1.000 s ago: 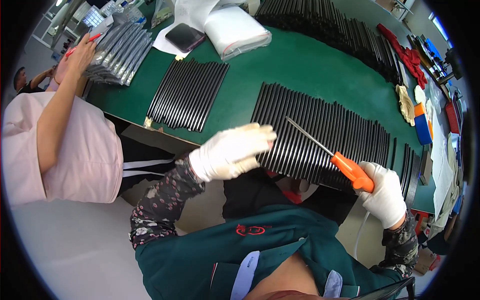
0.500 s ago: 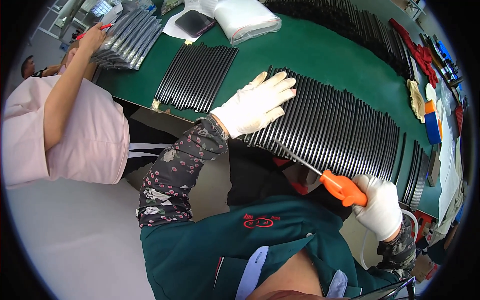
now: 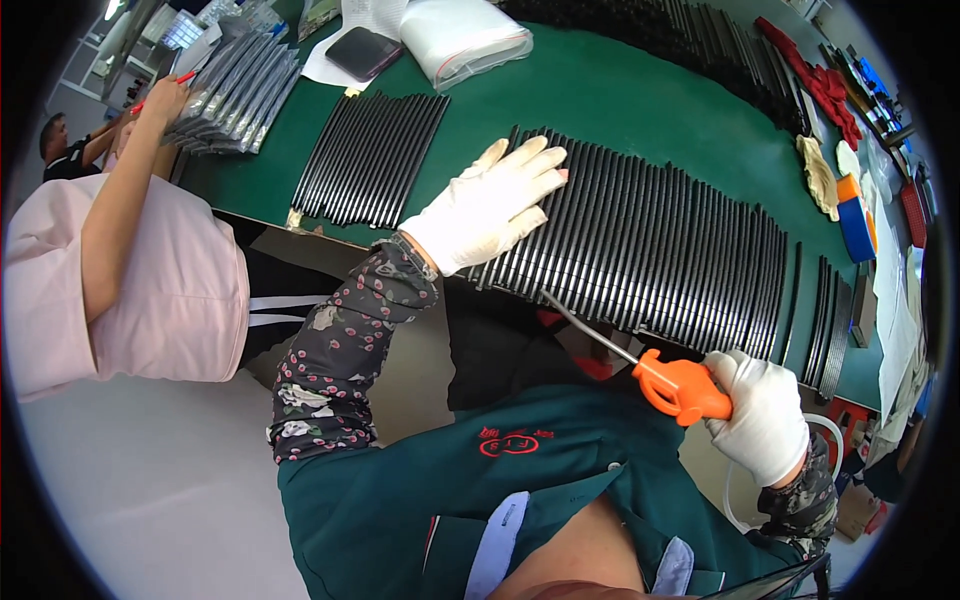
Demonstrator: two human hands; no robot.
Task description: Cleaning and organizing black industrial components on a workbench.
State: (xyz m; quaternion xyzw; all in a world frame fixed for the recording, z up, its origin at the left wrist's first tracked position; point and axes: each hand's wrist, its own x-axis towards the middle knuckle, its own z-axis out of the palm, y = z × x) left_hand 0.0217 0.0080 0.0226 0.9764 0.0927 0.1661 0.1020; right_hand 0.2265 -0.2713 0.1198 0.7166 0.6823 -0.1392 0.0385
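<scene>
The left hand [image 3: 495, 205] lies flat and unclenched on the near end of the row of black strips [image 3: 660, 245] on the green table [image 3: 600, 90], while the right hand [image 3: 765, 415], below that row, keeps a clenched grip on the orange air blow gun [image 3: 675, 385], its thin nozzle aimed at the strips' near edge; judging by this, blowing the row clean is in hand, and the next move calls for sweeping the nozzle along it.

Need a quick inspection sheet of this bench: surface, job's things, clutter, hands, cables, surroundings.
Surface: green mat on the bench.
Job's things: long row of black strips along the near edge; orange air gun, thin nozzle pointing at the row's near ends.
Clutter: second strip batch, dark phone, bagged white cloth, tape rolls, red items.
Hands: left hand gloved, flat on the strips; right hand gloved, gripping the gun.
Cables: pale hose by the right wrist.
Surroundings: co-worker in pink at left.
</scene>
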